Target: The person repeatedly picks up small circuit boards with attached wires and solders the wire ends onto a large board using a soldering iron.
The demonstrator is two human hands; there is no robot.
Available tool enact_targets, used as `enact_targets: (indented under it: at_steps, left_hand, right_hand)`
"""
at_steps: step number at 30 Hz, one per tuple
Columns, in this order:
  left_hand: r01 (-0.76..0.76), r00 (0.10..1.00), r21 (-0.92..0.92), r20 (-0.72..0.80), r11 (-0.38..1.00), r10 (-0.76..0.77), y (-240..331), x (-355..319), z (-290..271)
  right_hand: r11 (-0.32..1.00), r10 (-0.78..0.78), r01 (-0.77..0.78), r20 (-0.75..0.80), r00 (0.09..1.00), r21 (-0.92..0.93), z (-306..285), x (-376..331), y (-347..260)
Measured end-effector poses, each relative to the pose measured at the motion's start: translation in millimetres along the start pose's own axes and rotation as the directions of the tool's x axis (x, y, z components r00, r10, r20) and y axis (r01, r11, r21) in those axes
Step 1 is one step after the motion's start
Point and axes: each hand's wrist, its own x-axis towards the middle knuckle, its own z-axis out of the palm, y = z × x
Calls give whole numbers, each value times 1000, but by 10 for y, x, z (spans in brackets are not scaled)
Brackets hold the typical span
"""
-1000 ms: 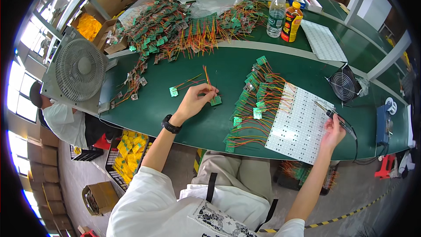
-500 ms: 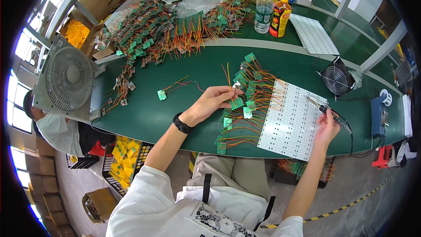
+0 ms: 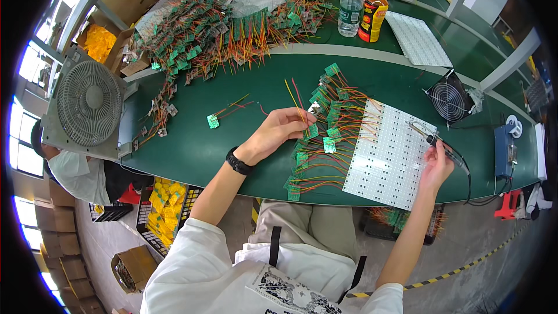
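Observation:
My left hand (image 3: 282, 129) is closed in a pinch on a wired circuit board, whose red and yellow wires (image 3: 295, 97) stick up above the fingers. The fingers hide most of that board. Just right of them runs a row of small green circuit boards (image 3: 333, 115), their wires reaching over the left edge of a white perforated panel (image 3: 389, 154). In my right hand (image 3: 436, 168) is a soldering iron (image 3: 431, 138), held like a pen over the panel's right side. Its tip points up and left, above the panel's upper right part.
A heap of wired boards (image 3: 186, 35) covers the back left. One loose board (image 3: 213, 121) lies left of my hand. A water bottle (image 3: 350, 9), an orange-labelled bottle (image 3: 372, 16), a small black fan (image 3: 449, 102) and a blue solder station (image 3: 504, 151) stand around. A larger fan (image 3: 90, 102) is at far left.
My left hand has shifted slightly up and left, and the wires in it lean more to the left. The soldering iron stays over the panel in my right hand.

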Motion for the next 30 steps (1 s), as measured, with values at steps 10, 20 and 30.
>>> enact_targets:
  at_steps: [10,20,30]
  left_hand:
    - [-344,928,216,-68,914,365,40,204,293]
    - [-453,891,169,83,875,445,170,572,753]
    - [-548,835,605,344,578,430,182,556,885]
  right_hand:
    - [1000,-7,7,6,1000,-20,-36,21,34]
    - [998,-9,8,-25,1000,-56,17,0,23]
    - [995,-31,34,34,999,-89,11,-4,9]
